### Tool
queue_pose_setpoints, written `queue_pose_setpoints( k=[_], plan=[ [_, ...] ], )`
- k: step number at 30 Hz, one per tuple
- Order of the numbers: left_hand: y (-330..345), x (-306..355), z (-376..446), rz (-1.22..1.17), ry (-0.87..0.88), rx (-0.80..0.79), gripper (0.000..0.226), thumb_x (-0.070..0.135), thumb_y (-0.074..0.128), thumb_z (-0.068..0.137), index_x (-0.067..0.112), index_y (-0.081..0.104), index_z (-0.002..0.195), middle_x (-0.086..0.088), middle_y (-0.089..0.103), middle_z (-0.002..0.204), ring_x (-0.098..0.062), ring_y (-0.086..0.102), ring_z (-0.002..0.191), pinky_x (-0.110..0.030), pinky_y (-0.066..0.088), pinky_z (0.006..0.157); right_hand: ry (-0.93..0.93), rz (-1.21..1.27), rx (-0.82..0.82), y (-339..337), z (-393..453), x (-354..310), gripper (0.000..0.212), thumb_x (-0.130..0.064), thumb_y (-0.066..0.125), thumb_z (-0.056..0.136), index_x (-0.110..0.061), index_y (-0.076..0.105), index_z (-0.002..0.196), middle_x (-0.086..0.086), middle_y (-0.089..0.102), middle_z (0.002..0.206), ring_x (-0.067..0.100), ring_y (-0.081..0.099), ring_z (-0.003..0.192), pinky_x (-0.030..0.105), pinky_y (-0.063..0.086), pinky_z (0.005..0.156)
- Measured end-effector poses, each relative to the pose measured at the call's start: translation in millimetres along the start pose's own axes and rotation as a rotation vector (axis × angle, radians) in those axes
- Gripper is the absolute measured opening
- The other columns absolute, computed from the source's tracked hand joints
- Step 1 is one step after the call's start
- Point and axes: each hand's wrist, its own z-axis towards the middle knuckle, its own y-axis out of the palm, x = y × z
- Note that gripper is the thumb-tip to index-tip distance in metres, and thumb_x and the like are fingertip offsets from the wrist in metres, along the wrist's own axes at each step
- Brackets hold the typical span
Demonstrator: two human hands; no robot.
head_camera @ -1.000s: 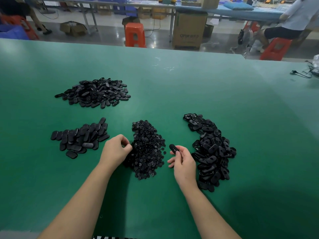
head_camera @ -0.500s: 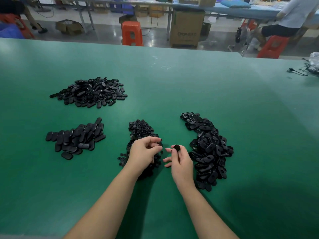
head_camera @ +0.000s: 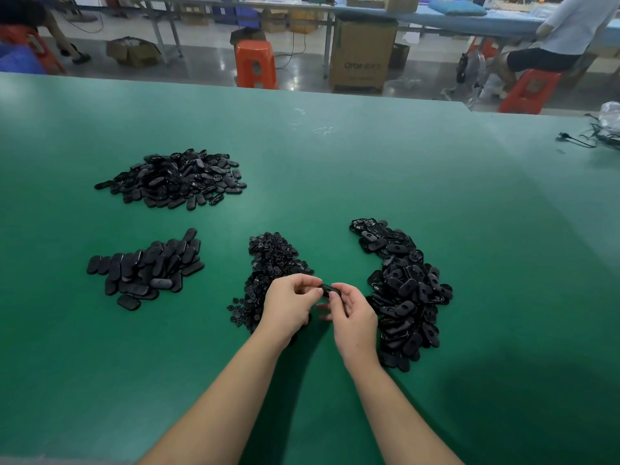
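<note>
A small black oval plastic shell is held up off the green table, near the middle of the scene. It lies roughly level with its long side running left to right. The right hand pinches its right end and the left hand pinches its left end, so only the glossy top edge shows.

Both bare forearms reach forward, left hand and right hand meeting fingertip to fingertip, fingers curled, seemingly pinching.
</note>
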Motion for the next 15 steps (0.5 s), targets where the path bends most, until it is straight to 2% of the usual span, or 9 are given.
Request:
queue_pose_setpoints(
  k=[4, 6, 8, 11, 15],
  plan=[
    [1.2, -0.1, 0.8, 0.097, 0.023, 0.039, 0.009, 0.012, 0.075, 0.088, 0.019, 0.072, 0.082, 0.004, 0.07, 0.063, -0.013, 0.047, 0.037, -0.023, 0.039, 0.04, -0.014, -0.053, -0.008, -0.9, 0.0, 1.1, 0.028, -0.008, 0.053, 0.103, -0.033, 0.066, 0.098, -0.006, 0.076, 0.087, 0.013, 0.075, 0.078, 0.027, 0.061, 0.067],
    [1.6, 1.0, 1.2, 0.176, 0.043, 0.053, 0.012, 0.015, 0.075, 0.088, 0.023, 0.073, 0.079, 0.004, 0.072, 0.068, -0.008, 0.05, 0.04, -0.021, 0.041, 0.044, -0.016, -0.069, -0.017, -1.0, -0.3, 1.6, 0.029, -0.009, 0.052, 0.103, -0.033, 0.067, 0.098, -0.011, 0.076, 0.085, 0.012, 0.075, 0.076, 0.028, 0.061, 0.068],
    [2.4, 2.7, 1.6, 0.264, 0.06, 0.073, 0.014, 0.016, 0.074, 0.087, 0.025, 0.073, 0.077, 0.006, 0.072, 0.07, -0.002, 0.055, 0.05, -0.019, 0.042, 0.051, -0.016, -0.075, -0.02, -0.8, -0.5, 2.6, 0.029, -0.009, 0.052, 0.103, -0.033, 0.068, 0.1, -0.01, 0.076, 0.084, 0.01, 0.074, 0.075, 0.028, 0.061, 0.068],
    [5.0, 5.5, -0.3, 0.349, 0.075, 0.083, 0.016, 0.016, 0.072, 0.087, 0.028, 0.072, 0.075, 0.011, 0.071, 0.073, -0.002, 0.061, 0.064, -0.015, 0.043, 0.056, -0.034, -0.109, -0.029, -1.8, -0.2, 3.5, 0.025, -0.01, 0.052, 0.103, -0.027, 0.069, 0.107, -0.008, 0.076, 0.092, 0.009, 0.074, 0.076, 0.03, 0.061, 0.073],
    [7.4, 10.6, -2.4, 0.394, 0.092, 0.082, 0.014, 0.016, 0.071, 0.087, 0.027, 0.073, 0.078, 0.012, 0.07, 0.075, -0.001, 0.063, 0.071, -0.011, 0.043, 0.059, -0.084, -0.146, -0.027, -2.6, -2.0, -0.5, 0.027, -0.01, 0.054, 0.102, -0.033, 0.067, 0.105, -0.022, 0.074, 0.087, 0.0, 0.071, 0.074, 0.012, 0.053, 0.067]
  ],
)
